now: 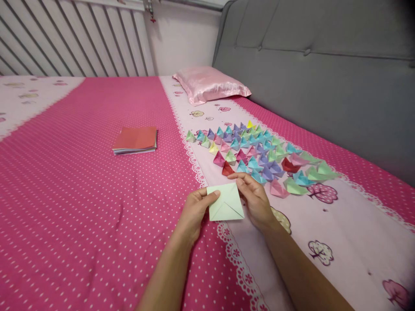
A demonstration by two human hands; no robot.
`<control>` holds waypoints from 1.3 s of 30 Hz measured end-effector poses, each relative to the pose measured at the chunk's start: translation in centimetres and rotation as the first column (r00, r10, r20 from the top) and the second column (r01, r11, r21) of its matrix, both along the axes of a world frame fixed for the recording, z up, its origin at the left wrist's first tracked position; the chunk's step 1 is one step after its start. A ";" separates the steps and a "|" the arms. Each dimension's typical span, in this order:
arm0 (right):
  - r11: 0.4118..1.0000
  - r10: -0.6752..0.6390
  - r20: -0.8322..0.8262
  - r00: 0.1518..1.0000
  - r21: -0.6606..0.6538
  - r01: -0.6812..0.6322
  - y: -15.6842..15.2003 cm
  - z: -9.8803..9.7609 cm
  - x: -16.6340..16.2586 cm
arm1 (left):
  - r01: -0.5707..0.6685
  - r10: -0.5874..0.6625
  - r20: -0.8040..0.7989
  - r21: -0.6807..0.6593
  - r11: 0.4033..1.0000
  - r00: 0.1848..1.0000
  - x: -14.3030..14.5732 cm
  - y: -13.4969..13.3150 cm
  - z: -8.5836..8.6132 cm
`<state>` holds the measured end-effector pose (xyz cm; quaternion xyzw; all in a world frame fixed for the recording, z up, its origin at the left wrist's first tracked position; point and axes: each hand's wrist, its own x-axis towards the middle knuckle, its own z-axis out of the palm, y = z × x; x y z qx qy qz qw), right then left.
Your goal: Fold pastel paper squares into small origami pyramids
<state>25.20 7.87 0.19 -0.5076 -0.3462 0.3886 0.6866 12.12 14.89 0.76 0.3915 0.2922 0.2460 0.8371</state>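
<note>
A square of pale green folded paper (227,212), with diagonal creases and triangular flaps, is held just above the bed. My left hand (196,209) grips its left edge, thumb flat on top and fingers underneath. At the upper right corner, my right hand (254,198) has its thumb against the paper's edge, and its index finger reaches past the top. Just beyond my hands stand many small folded paper boats in several colours, among them a red boat (228,169) nearest my right fingertips and a pink boat (279,188) to the right.
A stack of coloured paper (135,139), red sheet on top, lies to the left on the dotted pink bedspread (81,194). Further back is a shiny pink pillow (210,84). The grey headboard (317,86) runs along the right, and a white radiator (74,39) stands behind the bed.
</note>
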 end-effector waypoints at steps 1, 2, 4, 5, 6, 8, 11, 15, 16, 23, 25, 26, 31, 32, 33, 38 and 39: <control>1.000 0.001 -0.010 1.000 0.005 -0.001 0.0 0.1 0.0 | -0.026 0.026 0.002 -0.005 1.000 1.000 0.0 0.1 0.1; 1.000 0.006 -0.018 1.000 0.007 -0.006 0.0 0.1 0.1 | -0.053 0.053 0.003 -0.010 0.999 0.999 0.0 0.1 0.1; 1.000 0.026 -0.029 0.999 -0.004 -0.026 0.1 0.1 0.2 | -0.094 0.094 0.007 -0.020 0.995 0.996 0.1 0.2 0.2; 0.999 0.035 -0.031 0.999 -0.012 -0.035 0.1 0.0 0.2 | -0.108 0.108 0.011 -0.020 0.994 0.994 0.1 0.2 0.2; 0.999 0.042 -0.030 0.999 -0.019 -0.042 0.1 0.0 0.3 | -0.118 0.119 0.018 -0.015 0.993 0.993 0.1 0.3 0.2; 0.998 0.055 -0.030 0.998 -0.018 -0.056 0.1 -0.1 0.3 | -0.132 0.131 0.031 0.003 0.991 0.991 0.1 0.3 0.2; 0.996 0.084 -0.040 0.996 0.005 -0.084 -0.1 -0.1 0.3 | -0.138 0.138 0.044 0.013 0.990 0.989 0.0 0.3 0.0; 0.993 0.115 -0.083 0.990 -0.008 -0.116 -0.2 0.2 0.2 | -0.088 0.090 0.068 -0.025 0.996 0.994 -0.1 0.3 -0.1; 0.993 0.112 -0.094 0.989 -0.013 -0.114 -0.2 0.2 0.2 | -0.063 0.066 0.080 -0.040 0.997 0.995 -0.1 0.3 -0.1; 0.985 0.158 -0.134 0.978 -0.047 -0.165 -0.1 0.0 0.3 | 0.043 -0.025 0.103 -0.184 0.982 0.994 0.2 -0.1 0.2; 0.982 0.184 -0.143 0.972 -0.019 -0.189 0.0 0.0 0.2 | 0.045 -0.025 0.100 -0.200 0.979 0.995 0.3 -0.2 0.3; 0.981 0.191 -0.143 0.971 -0.006 -0.194 0.0 0.0 0.2 | 0.045 -0.026 0.099 -0.199 0.979 0.995 0.3 -0.2 0.4; 0.986 0.163 -0.053 0.985 -0.027 -0.164 0.1 -0.2 0.2 | 0.046 -0.037 0.067 -0.144 0.988 0.997 0.3 -0.3 0.1; 0.989 0.143 -0.019 0.990 -0.031 -0.144 0.2 -0.3 0.2 | 0.042 -0.034 0.062 -0.127 0.991 0.997 0.4 -0.3 0.0; 0.993 0.117 0.014 0.993 -0.031 -0.116 0.2 -0.4 0.3 | 0.034 -0.028 0.059 -0.110 0.993 0.998 0.4 -0.3 -0.1; 1.000 0.007 0.103 0.995 -0.020 -0.005 0.3 -0.5 0.2 | -0.039 0.040 0.066 -0.017 0.999 0.997 0.5 -0.5 -0.1; 0.999 0.015 0.091 0.996 -0.034 -0.011 0.2 -0.4 0.1 | -0.058 0.058 0.065 0.002 0.998 0.996 0.6 -0.5 -0.1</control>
